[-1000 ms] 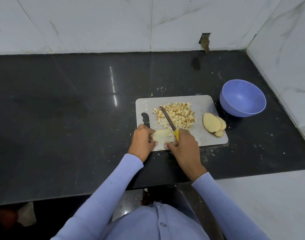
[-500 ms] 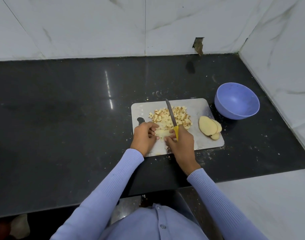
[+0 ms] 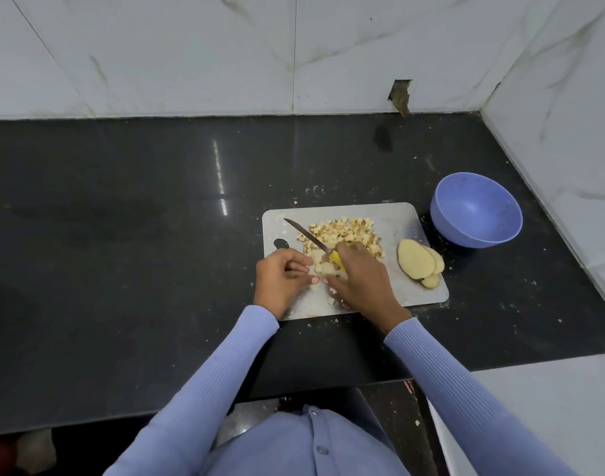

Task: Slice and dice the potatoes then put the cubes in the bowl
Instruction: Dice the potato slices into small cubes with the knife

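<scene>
Counting: one cutting board (image 3: 407, 218), one bowl (image 3: 476, 214), one knife (image 3: 306, 235).
Right hand (image 3: 361, 281): I see it gripping the knife's yellow handle, blade angled up-left over the cube pile (image 3: 345, 231).
Left hand (image 3: 280, 278): fingers curled, pinching cut potato (image 3: 320, 267) mid-board.
Slices (image 3: 419, 266): three, overlapping, board's right end.
Bowl: right of board, no cubes inside.

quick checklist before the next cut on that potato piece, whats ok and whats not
1. Right hand grips the knife by its yellow handle: ok.
2. Left hand steadies the potato piece: cannot tell, fingers curl beside it.
3. Left fingertips out of the blade's path: cannot tell.
4. Cutting board lies flat on the counter: ok.
5. Bowl empty and upright: ok.
6. Potato slices wait on the board, apart from the diced pile: ok.
</scene>
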`<state>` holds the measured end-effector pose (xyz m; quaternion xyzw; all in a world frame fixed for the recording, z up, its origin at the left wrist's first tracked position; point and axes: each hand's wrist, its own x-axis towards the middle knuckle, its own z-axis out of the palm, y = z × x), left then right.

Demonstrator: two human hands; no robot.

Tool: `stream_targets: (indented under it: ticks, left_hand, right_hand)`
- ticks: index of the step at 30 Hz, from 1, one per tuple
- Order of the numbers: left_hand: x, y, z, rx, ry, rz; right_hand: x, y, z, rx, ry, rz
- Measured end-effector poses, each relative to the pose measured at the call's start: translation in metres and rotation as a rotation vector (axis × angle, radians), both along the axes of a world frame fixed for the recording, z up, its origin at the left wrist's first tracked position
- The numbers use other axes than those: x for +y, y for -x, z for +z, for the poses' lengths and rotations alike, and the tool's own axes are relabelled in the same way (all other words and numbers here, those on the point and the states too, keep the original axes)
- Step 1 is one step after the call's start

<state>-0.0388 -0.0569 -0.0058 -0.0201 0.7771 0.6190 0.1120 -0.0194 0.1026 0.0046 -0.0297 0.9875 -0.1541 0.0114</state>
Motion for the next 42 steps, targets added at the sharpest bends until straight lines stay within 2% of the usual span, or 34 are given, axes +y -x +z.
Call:
stream_targets:
  ticks: [4, 8, 11, 15, 17, 19, 24, 28, 33, 36, 42]
  left_hand:
    - [0.005, 0.001, -0.001, 0.142, 0.084, 0.002]
    - [0.008, 0.009, -0.003, 0.15, 0.132, -0.044]
    - [0.002, 0.015, -0.001, 0.14, 0.211, -0.2]
    - [-0.018, 0.017, 0.006, 0.134, 0.279, -0.375]
    - [-0.025, 0.016, 0.006, 0.13, 0.362, -0.45]
    - [-0.024, 0.015, 0.003, 0.131, 0.404, -0.484]
    - [0.0, 0.016, 0.004, 0.268, 0.513, -0.391]
    - [0.009, 0.02, 0.008, 0.362, 0.5, -0.359]
    - [-0.012, 0.016, 0.002, 0.373, 0.482, -0.343]
    - [-0.021, 0.01, -0.001, 0.368, 0.468, -0.305]
    - [-0.021, -0.001, -0.003, 0.341, 0.407, -0.271]
  right_hand:
    - [0.011, 0.013, 0.001, 0.055, -0.011, -0.034]
    - [0.024, 0.013, 0.005, 0.165, 0.235, -0.111]
    - [0.023, 0.001, 0.009, 0.166, 0.353, -0.141]
    - [0.014, -0.023, 0.011, 0.043, 0.472, -0.263]
    - [0.009, -0.032, 0.005, -0.08, 0.485, -0.27]
    - [0.005, -0.034, -0.002, -0.125, 0.478, -0.27]
    - [-0.003, -0.014, -0.01, 0.047, 0.339, -0.293]
    - [0.004, -0.013, -0.003, 0.122, 0.371, -0.302]
    - [0.0, -0.041, 0.004, -0.093, 0.588, -0.193]
    - [-0.011, -0.047, -0.004, -0.144, 0.532, -0.151]
    - [-0.017, -0.035, -0.009, -0.083, 0.481, -0.236]
